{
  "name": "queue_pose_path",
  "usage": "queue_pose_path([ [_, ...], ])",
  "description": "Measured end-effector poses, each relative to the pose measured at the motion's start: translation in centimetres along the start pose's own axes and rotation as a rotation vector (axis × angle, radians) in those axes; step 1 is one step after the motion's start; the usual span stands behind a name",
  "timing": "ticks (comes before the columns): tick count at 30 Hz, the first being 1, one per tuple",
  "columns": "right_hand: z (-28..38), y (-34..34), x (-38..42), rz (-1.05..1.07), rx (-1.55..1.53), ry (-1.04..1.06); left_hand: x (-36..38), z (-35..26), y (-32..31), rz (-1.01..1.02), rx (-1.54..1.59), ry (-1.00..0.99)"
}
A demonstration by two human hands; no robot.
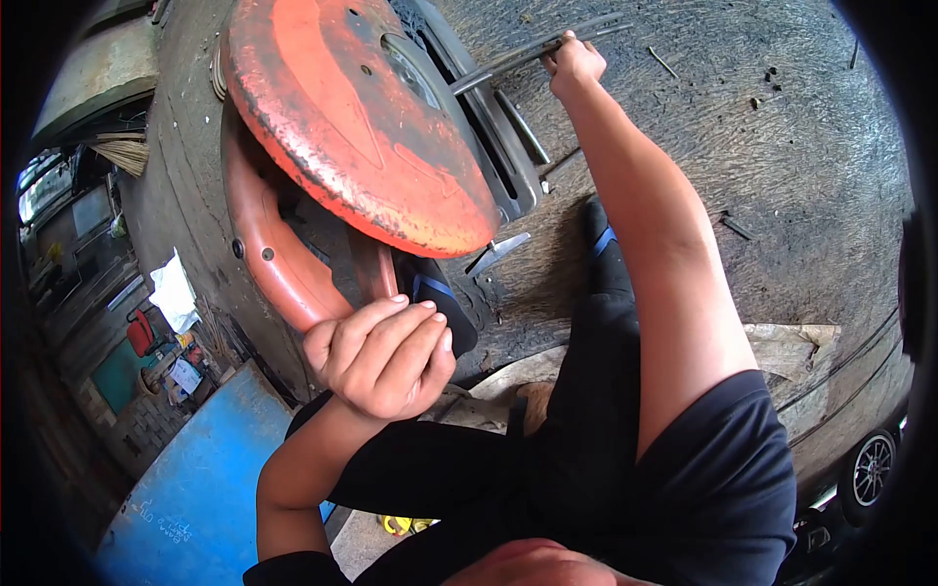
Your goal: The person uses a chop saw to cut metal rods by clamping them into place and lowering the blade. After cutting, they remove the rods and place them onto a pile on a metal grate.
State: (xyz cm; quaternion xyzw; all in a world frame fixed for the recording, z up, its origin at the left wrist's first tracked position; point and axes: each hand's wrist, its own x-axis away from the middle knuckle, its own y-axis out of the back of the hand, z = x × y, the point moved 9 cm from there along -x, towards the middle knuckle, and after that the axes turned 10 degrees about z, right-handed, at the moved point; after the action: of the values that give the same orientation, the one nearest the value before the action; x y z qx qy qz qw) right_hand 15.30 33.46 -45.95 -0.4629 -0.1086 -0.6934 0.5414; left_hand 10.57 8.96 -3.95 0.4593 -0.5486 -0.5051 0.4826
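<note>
An orange cut-off saw with a worn, scuffed round blade guard (362,127) stands in front of me. My left hand (386,359) is closed around its orange handle (277,244), knuckles up, just below the guard. Farther off to the right, my right hand (576,63) grips thin metal bars (518,61) that run toward the saw's base (498,166). Where the bars meet the blade is hidden behind the guard. A small pale metal offcut (500,252) lies beside the base.
Short metal pieces (523,127) and dark scraps lie on the rough floor (782,195). A blue panel (205,459) is at lower left, near a white cloth (176,295). A straw broom (122,151) lies farther left. A wheel (870,469) shows at lower right.
</note>
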Motion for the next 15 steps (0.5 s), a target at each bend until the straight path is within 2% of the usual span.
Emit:
queue_pose_path([
  [3,0.0,0.1,0.5,-0.045,-0.043,-0.035,0.0,0.0,0.0,0.000,0.004,-0.001],
  [5,-0.1,-0.4,0.0,0.036,-0.032,-0.031,-0.1,0.0,0.0,0.004,0.009,-0.004],
  [8,0.3,-0.7,0.8,0.050,-0.017,-0.041,-0.2,-0.1,0.1,0.005,0.004,-0.008],
  [15,0.4,-0.9,1.6,-0.004,-0.068,-0.081,-0.3,-0.3,0.0,0.006,0.000,-0.026],
])
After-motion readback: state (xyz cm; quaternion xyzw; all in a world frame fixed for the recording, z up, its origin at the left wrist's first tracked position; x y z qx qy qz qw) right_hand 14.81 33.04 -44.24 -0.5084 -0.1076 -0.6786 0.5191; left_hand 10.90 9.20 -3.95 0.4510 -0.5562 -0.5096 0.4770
